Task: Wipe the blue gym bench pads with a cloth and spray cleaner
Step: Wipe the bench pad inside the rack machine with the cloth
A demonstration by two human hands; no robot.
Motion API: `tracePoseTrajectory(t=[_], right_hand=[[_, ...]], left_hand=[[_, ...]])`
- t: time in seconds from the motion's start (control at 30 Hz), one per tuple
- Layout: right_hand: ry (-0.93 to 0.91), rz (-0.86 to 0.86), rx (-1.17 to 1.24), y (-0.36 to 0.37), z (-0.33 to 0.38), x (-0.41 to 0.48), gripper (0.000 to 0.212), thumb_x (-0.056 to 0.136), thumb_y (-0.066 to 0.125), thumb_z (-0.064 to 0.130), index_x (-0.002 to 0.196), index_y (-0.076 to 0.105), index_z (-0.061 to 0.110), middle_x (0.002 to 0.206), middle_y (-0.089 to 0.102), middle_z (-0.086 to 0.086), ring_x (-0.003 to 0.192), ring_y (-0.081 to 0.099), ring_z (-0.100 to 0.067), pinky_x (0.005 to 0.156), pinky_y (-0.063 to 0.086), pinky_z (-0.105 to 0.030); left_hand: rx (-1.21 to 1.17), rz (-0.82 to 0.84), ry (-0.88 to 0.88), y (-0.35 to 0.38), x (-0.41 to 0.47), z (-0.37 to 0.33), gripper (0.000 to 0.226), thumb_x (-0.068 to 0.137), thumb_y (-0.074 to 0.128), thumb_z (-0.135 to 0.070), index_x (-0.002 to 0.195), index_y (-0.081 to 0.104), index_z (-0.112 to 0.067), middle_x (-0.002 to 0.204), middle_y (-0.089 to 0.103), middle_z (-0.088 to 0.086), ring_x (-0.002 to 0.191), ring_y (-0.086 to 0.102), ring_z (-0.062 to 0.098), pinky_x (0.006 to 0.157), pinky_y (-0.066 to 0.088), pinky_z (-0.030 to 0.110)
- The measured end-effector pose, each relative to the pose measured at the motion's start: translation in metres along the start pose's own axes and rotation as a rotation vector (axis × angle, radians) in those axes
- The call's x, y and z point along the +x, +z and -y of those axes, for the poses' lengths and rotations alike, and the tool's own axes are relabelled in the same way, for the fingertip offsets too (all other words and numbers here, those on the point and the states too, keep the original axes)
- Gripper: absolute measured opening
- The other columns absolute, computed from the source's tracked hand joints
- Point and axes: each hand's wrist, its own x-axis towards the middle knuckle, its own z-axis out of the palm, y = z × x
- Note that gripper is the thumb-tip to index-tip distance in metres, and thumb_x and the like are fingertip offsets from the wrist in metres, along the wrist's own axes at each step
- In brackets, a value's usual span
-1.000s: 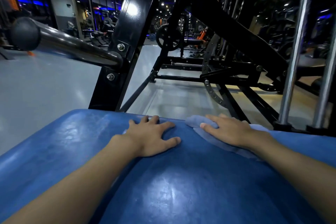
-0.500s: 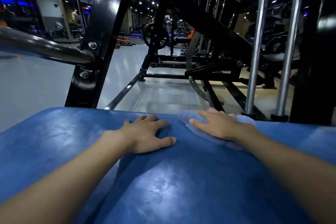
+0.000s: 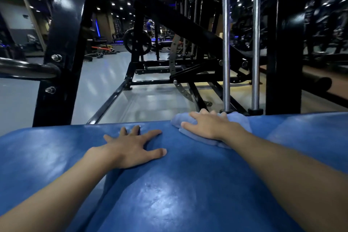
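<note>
A broad blue bench pad (image 3: 178,190) fills the lower half of the head view, its surface shiny. My left hand (image 3: 131,149) lies flat on the pad with fingers spread and nothing in it. My right hand (image 3: 211,128) presses down on a pale blue cloth (image 3: 239,120) at the pad's far edge, its fingers reaching over that edge. Most of the cloth is hidden under the hand. No spray bottle is in view.
A black steel frame post (image 3: 62,58) with bolts and a chrome bar (image 3: 28,69) rises at the left behind the pad. Two chrome guide rods (image 3: 226,43) stand just beyond the cloth. Black machine struts (image 3: 180,81) and grey floor lie farther back.
My right hand has slid the cloth to the right along the pad's far edge. The view has turned right, and my left hand has stayed flat on the pad.
</note>
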Motion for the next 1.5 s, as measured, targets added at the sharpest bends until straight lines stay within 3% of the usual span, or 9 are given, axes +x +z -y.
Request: tracePoseTrajectory(t=[0.17,0.4,0.57,0.7,0.93,1.27,1.43,1.5], right_hand=[[-0.081,0.022,0.025,-0.004,-0.025,0.005,0.072,0.084,0.020,0.083,0.144,0.031,0.044,0.147,0.039,-0.005,0.131,0.042,-0.035,0.104,0.025,-0.056],[-0.072,0.008,0.027,-0.011,-0.108,-0.007,0.064,0.084,0.018,0.081,0.140,0.030,0.052,0.143,0.047,-0.004,0.130,0.046,-0.030,0.102,0.030,-0.054],[0.033,0.004,-0.015,-0.019,-0.178,-0.024,0.063,0.087,0.018,0.078,0.142,0.030,0.049,0.144,0.046,-0.003,0.131,0.045,-0.028,0.101,0.030,-0.055],[0.061,0.026,-0.048,-0.019,-0.174,-0.019,0.074,0.084,0.019,0.082,0.146,0.029,0.044,0.151,0.038,-0.004,0.136,0.039,-0.034,0.105,0.026,-0.060],[-0.065,0.031,0.001,-0.021,-0.204,-0.025,0.071,0.085,0.022,0.080,0.147,0.027,0.045,0.149,0.041,-0.005,0.133,0.042,-0.032,0.105,0.028,-0.057],[0.011,-0.008,0.022,-0.029,-0.318,-0.046,0.078,0.077,0.015,0.084,0.142,0.033,0.046,0.137,0.051,-0.005,0.120,0.051,-0.029,0.099,0.038,-0.052],[0.023,-0.027,0.130,-0.039,-0.366,-0.063,0.059,0.093,0.027,0.070,0.137,0.047,0.036,0.138,0.054,0.002,0.122,0.051,-0.021,0.104,0.039,-0.044],[0.034,-0.023,0.178,-0.040,-0.389,-0.065,0.054,0.091,0.026,0.070,0.133,0.049,0.043,0.140,0.054,0.005,0.123,0.051,-0.019,0.105,0.038,-0.041]], left_hand=[[0.009,-0.073,0.079,-0.006,0.015,-0.033,0.075,0.081,0.029,-0.087,0.148,0.012,-0.058,0.162,0.019,-0.006,0.152,0.013,0.017,0.118,0.011,0.060],[-0.008,-0.105,0.124,-0.002,0.037,-0.107,0.076,0.080,0.029,-0.087,0.146,0.024,-0.050,0.153,0.030,-0.005,0.146,0.024,0.019,0.112,0.019,0.059],[-0.073,-0.109,0.180,0.003,0.032,-0.157,0.068,0.083,0.031,-0.085,0.143,0.028,-0.053,0.158,0.026,-0.005,0.150,0.016,0.019,0.114,0.012,0.064],[-0.091,-0.093,0.165,0.008,0.032,-0.187,0.069,0.078,0.026,-0.089,0.139,0.028,-0.057,0.155,0.028,0.000,0.149,0.015,0.020,0.112,0.007,0.070],[-0.042,-0.112,0.126,0.014,0.036,-0.234,0.079,0.077,0.023,-0.089,0.144,0.025,-0.049,0.153,0.029,-0.001,0.148,0.017,0.021,0.112,0.011,0.069],[0.011,-0.138,0.241,0.014,0.050,-0.335,0.072,0.084,0.025,-0.083,0.144,0.029,-0.045,0.150,0.032,-0.004,0.144,0.025,0.017,0.113,0.018,0.061],[0.021,-0.132,0.371,0.014,0.060,-0.395,0.069,0.085,0.027,-0.082,0.145,0.027,-0.049,0.155,0.027,-0.008,0.146,0.020,0.015,0.114,0.016,0.063],[0.031,-0.131,0.408,0.014,0.065,-0.417,0.070,0.084,0.026,-0.083,0.145,0.028,-0.047,0.155,0.027,-0.008,0.146,0.020,0.015,0.113,0.017,0.063]])
